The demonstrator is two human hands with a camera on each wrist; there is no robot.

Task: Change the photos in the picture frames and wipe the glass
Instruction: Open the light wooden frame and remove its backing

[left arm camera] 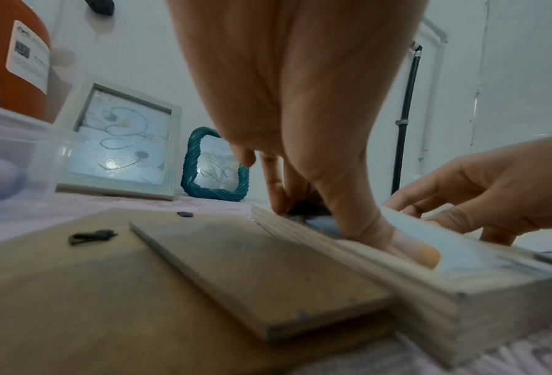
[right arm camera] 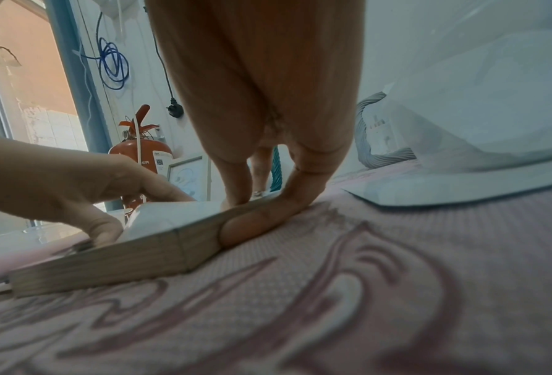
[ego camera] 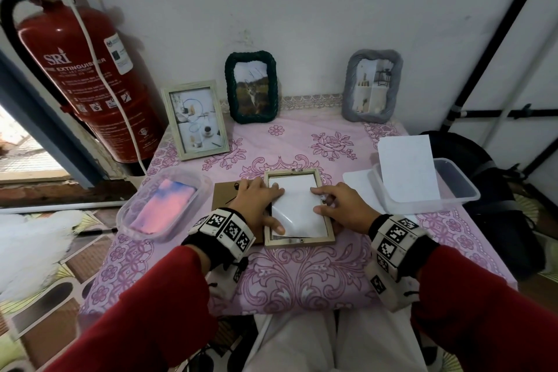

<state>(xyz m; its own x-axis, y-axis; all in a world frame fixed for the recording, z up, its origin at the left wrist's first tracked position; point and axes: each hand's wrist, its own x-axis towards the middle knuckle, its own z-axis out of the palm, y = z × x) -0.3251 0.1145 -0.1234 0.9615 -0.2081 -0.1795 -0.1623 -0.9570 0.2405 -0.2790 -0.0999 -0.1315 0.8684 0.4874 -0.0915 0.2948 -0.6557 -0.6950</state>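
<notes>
A light wooden frame (ego camera: 299, 240) lies face down in the middle of the pink table. A white photo (ego camera: 297, 205) rests in its back opening, with its lower part bowed up. My left hand (ego camera: 261, 205) presses straight fingers and thumb on the photo's left edge. My right hand (ego camera: 341, 205) holds the frame's right rail, with the thumb along its outer side and the fingertips on top. In the left wrist view the brown backing board (left arm camera: 235, 266) with its stand lies just left of the frame (left arm camera: 412, 291). The glass is hidden under the photo.
A clear tub (ego camera: 126, 214) with a pink and blue cloth (ego camera: 164, 205) sits at the left. Another clear tub (ego camera: 459, 187) at the right holds a white sheet (ego camera: 407, 166). Three framed photos (ego camera: 196, 119) (ego camera: 251, 87) (ego camera: 373, 86) stand along the wall. A fire extinguisher (ego camera: 90, 78) stands beside the table.
</notes>
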